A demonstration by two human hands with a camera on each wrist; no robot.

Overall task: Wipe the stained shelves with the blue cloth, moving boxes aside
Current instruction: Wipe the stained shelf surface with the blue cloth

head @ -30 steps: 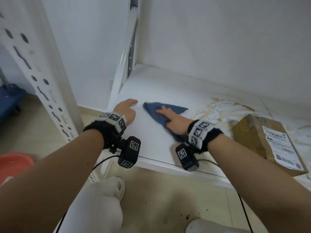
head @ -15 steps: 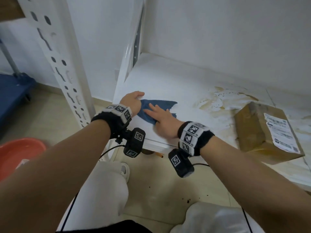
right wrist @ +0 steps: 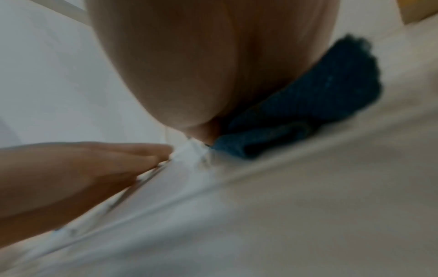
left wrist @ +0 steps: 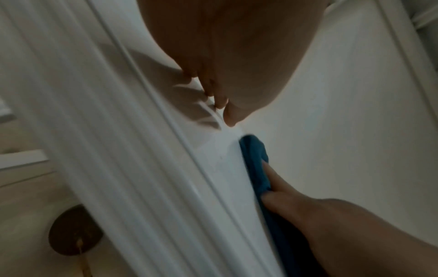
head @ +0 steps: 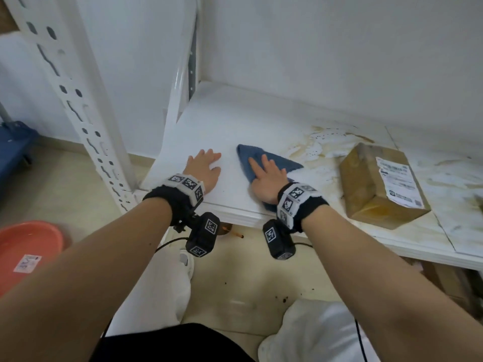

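Floor basin (head: 27,253), red, is seen nearest, contents unclear. Shelf (head: 230,131) front edge: left hand (head: 205,169) laid flat, holding nothing; right hand (head: 266,178) pressed flat on blue cloth (head: 281,163). Stains (head: 321,145) lie beyond, box (head: 379,184) just right, clear white shelf behind.

blue cloth (head: 271,163), white shelf (head: 235,126) stained brown, tan box (head: 366,184), coral basin (head: 28,246)

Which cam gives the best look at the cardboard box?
Head view: the whole cardboard box sits on the stained shelf, label up, right of the blue cloth. Right wrist catches only a blurred corner. Left wrist doesn't show it.
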